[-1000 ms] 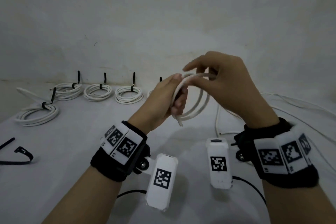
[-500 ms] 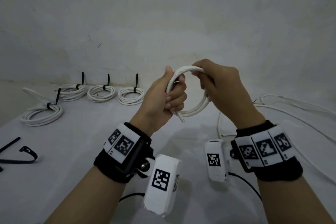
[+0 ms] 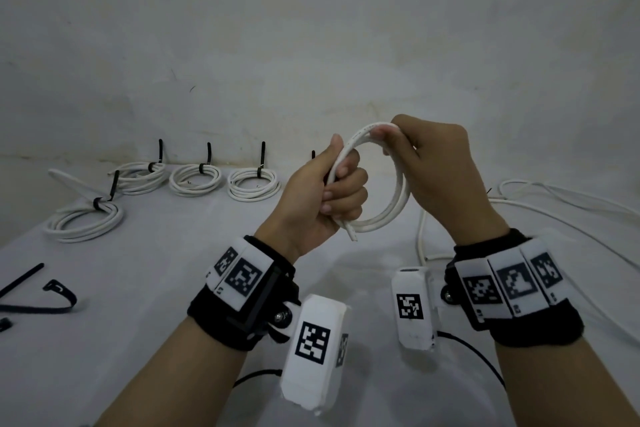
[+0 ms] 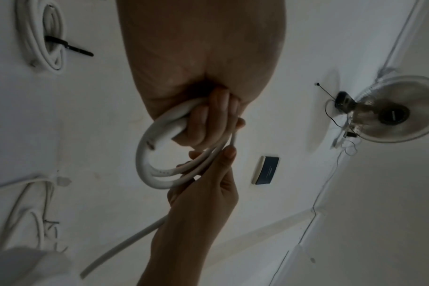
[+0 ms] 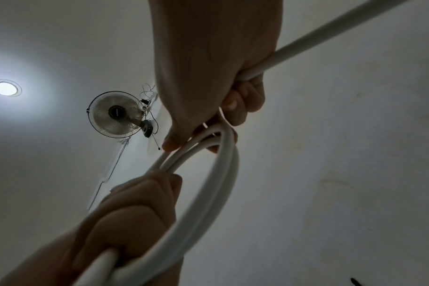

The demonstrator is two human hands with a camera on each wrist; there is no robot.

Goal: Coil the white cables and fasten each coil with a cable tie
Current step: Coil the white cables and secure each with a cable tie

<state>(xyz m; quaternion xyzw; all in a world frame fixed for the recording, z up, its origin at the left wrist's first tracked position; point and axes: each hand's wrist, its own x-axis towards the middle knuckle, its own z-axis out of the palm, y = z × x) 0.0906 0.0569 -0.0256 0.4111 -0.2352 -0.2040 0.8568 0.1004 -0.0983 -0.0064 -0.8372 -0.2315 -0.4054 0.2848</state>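
I hold a partly wound white cable coil (image 3: 388, 215) upright above the table, between both hands. My left hand (image 3: 332, 191) grips the coil's left side, fingers curled round the strands (image 4: 159, 123), with the cut cable end (image 3: 351, 234) poking out below. My right hand (image 3: 412, 156) grips the top right of the coil (image 5: 208, 147), and the loose run of cable (image 5: 331, 36) leaves past its palm. The trailing cable (image 3: 420, 236) drops to the table. Several black cable ties (image 3: 41, 298) lie at the left edge.
Several finished coils with black ties lie along the back: one at far left (image 3: 86, 222), then others (image 3: 145, 177) (image 3: 195, 178) (image 3: 254, 184). Loose white cable (image 3: 554, 204) sprawls on the right of the grey table (image 3: 156, 270). A wall rises behind.
Both hands have risen and drawn closer to me. My right hand went from laying a loop with spread fingers to gripping the coil's top; the coil now stands rounder.
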